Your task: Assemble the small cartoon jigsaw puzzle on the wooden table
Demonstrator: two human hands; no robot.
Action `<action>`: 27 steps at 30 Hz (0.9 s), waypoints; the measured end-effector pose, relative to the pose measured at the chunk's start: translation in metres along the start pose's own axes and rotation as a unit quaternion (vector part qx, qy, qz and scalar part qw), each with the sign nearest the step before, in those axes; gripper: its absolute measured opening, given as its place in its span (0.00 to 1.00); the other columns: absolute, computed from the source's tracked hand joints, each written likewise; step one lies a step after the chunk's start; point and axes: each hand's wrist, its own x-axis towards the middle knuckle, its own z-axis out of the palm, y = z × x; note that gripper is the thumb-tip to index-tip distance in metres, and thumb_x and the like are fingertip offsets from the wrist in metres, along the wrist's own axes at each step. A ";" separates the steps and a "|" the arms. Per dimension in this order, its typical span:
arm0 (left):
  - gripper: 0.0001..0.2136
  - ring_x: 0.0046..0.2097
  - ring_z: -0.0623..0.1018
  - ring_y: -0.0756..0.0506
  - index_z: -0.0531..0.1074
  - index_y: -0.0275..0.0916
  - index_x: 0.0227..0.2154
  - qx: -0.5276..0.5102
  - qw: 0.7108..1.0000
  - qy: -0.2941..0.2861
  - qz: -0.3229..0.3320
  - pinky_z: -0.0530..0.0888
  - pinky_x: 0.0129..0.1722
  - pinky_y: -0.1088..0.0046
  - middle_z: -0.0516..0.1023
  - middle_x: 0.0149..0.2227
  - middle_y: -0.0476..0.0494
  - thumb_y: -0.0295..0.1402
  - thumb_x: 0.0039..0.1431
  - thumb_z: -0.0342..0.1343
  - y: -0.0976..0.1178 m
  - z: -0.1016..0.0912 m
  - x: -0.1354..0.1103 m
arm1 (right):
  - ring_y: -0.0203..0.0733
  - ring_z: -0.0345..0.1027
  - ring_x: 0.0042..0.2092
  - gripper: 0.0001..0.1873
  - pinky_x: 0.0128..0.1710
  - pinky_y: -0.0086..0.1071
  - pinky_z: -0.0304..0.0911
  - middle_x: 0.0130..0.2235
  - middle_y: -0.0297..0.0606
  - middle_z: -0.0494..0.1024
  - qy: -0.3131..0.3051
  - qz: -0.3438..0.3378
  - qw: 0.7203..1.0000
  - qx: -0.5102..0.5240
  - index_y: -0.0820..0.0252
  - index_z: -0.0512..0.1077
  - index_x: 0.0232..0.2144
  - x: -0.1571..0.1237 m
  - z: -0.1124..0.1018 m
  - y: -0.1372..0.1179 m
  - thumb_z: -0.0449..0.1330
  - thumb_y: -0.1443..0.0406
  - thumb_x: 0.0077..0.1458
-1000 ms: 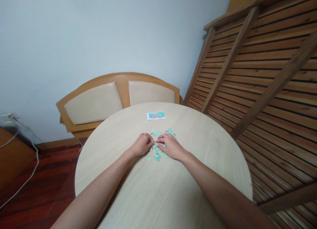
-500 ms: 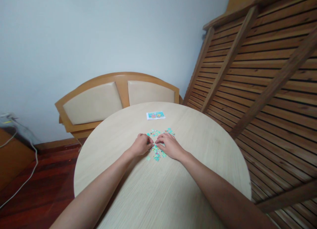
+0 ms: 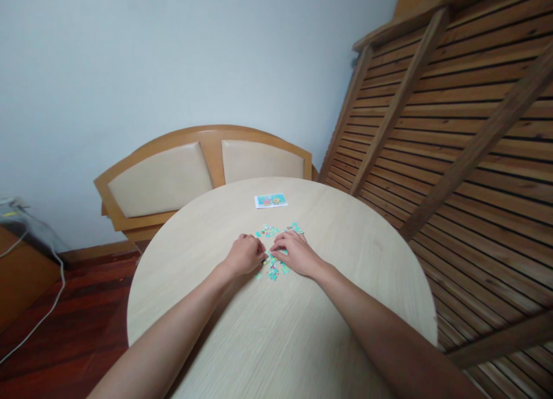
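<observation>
Small turquoise and multicoloured pieces [image 3: 272, 270], like jigsaw puzzle pieces, lie in a loose pile around both hands. My left hand [image 3: 245, 254] is at the pile's left side, its fingers curled and closed toward the thumb. Whatever it may hold is too small to make out. Opposite it, my right hand [image 3: 296, 253] rests over the right part of the pile with fingers bent and the tips close to the thumb. Its palm and fingers cover some pieces, and anything in its pinch is hidden. A narrow gap separates the two hands.
A printed picture card [image 3: 271, 201] in turquoise lies beyond the pile on the round wooden table [image 3: 276, 341]. Behind the table stands a padded headboard [image 3: 162, 180] against the wall. A slatted wooden frame [image 3: 458, 157] leans at the right. A white cable [image 3: 58, 295] hangs at the left.
My left hand has drawn slightly left, so the gap between the fingertips is a little wider. My right hand stays nearly in place, and the view has shifted a touch.
</observation>
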 end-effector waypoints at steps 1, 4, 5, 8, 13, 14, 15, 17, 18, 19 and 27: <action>0.07 0.43 0.76 0.39 0.79 0.40 0.30 0.001 1.000 -0.006 -0.002 0.67 0.46 0.66 0.81 0.36 0.40 0.37 0.56 0.60 0.001 0.000 0.000 | 0.45 0.66 0.51 0.05 0.59 0.46 0.52 0.43 0.37 0.78 -0.003 0.002 1.000 0.001 0.52 0.80 0.36 0.000 -0.001 0.000 0.65 0.61 0.57; 0.06 0.41 0.76 0.41 0.78 0.40 0.31 -0.010 1.000 -0.024 -0.006 0.68 0.44 0.69 0.81 0.35 0.42 0.35 0.58 0.58 0.003 -0.001 0.000 | 0.45 0.66 0.51 0.04 0.58 0.46 0.52 0.43 0.36 0.78 -0.006 0.004 1.000 0.004 0.51 0.80 0.35 -0.001 -0.002 0.000 0.66 0.60 0.57; 0.05 0.40 0.77 0.42 0.78 0.40 0.31 -0.018 0.999 -0.028 -0.009 0.67 0.42 0.70 0.81 0.34 0.42 0.34 0.58 0.58 0.003 -0.001 0.000 | 0.44 0.66 0.51 0.04 0.58 0.46 0.52 0.43 0.35 0.78 -0.006 0.003 1.000 0.005 0.51 0.80 0.34 -0.002 -0.001 0.000 0.66 0.60 0.57; 0.04 0.37 0.77 0.45 0.77 0.39 0.33 -0.048 0.999 -0.023 -0.012 0.67 0.38 0.73 0.81 0.34 0.43 0.31 0.56 0.58 0.003 -0.002 0.000 | 0.43 0.66 0.51 0.03 0.61 0.47 0.49 0.41 0.35 0.78 -0.004 0.000 1.000 0.010 0.53 0.79 0.33 -0.002 -0.001 -0.001 0.65 0.62 0.57; 0.09 0.33 0.76 0.48 0.78 0.38 0.37 -0.124 0.992 -0.033 0.002 0.68 0.33 0.76 0.81 0.33 0.44 0.32 0.57 0.56 -0.002 0.000 0.003 | 0.44 0.66 0.51 0.04 0.61 0.47 0.48 0.42 0.37 0.79 0.000 -0.001 1.000 0.014 0.54 0.78 0.35 -0.003 0.002 0.000 0.64 0.62 0.58; 0.09 0.32 0.75 0.48 0.79 0.37 0.36 -0.146 0.988 -0.038 0.008 0.68 0.32 0.77 0.80 0.31 0.45 0.34 0.58 0.55 -0.003 0.000 0.003 | 0.44 0.66 0.51 0.05 0.61 0.47 0.48 0.42 0.37 0.79 0.002 -0.001 1.000 0.016 0.54 0.78 0.36 -0.003 0.003 0.000 0.64 0.61 0.58; 0.10 0.31 0.74 0.49 0.79 0.37 0.35 -0.172 0.984 -0.042 0.014 0.68 0.31 0.77 0.79 0.30 0.45 0.35 0.59 0.53 -0.004 0.000 0.004 | 0.44 0.66 0.51 0.05 0.61 0.47 0.48 0.42 0.36 0.79 0.005 -0.001 1.000 0.017 0.54 0.78 0.36 -0.003 0.003 0.000 0.64 0.61 0.59; 0.13 0.29 0.72 0.50 0.78 0.35 0.34 -0.232 0.971 -0.051 0.029 0.67 0.30 0.78 0.77 0.28 0.45 0.37 0.60 0.51 -0.005 -0.001 0.004 | 0.44 0.66 0.51 0.05 0.61 0.46 0.48 0.42 0.36 0.79 0.009 0.001 1.000 0.021 0.54 0.77 0.35 -0.003 0.004 0.000 0.63 0.60 0.59; 0.14 0.28 0.71 0.50 0.77 0.34 0.34 -0.259 0.964 -0.054 0.034 0.67 0.29 0.78 0.76 0.27 0.46 0.38 0.60 0.51 -0.004 -0.001 0.004 | 0.44 0.66 0.50 0.05 0.61 0.46 0.48 0.41 0.36 0.79 0.012 0.003 1.000 0.022 0.55 0.77 0.35 -0.002 0.004 0.000 0.63 0.60 0.59; 0.14 0.27 0.70 0.51 0.77 0.33 0.34 -0.281 0.958 -0.055 0.037 0.67 0.29 0.78 0.76 0.27 0.46 0.38 0.60 0.51 -0.004 -0.002 0.004 | 0.43 0.67 0.50 0.05 0.61 0.46 0.48 0.41 0.36 0.79 0.015 0.005 1.000 0.024 0.55 0.77 0.34 -0.002 0.004 0.000 0.63 0.61 0.59; 0.11 0.28 0.71 0.51 0.75 0.35 0.36 -0.229 0.973 0.013 0.029 0.65 0.29 0.78 0.77 0.30 0.45 0.37 0.61 0.51 -0.013 0.002 0.009 | 0.46 0.65 0.52 0.05 0.57 0.47 0.51 0.43 0.35 0.79 0.001 0.022 0.999 0.028 0.52 0.79 0.35 -0.002 0.001 -0.003 0.67 0.60 0.55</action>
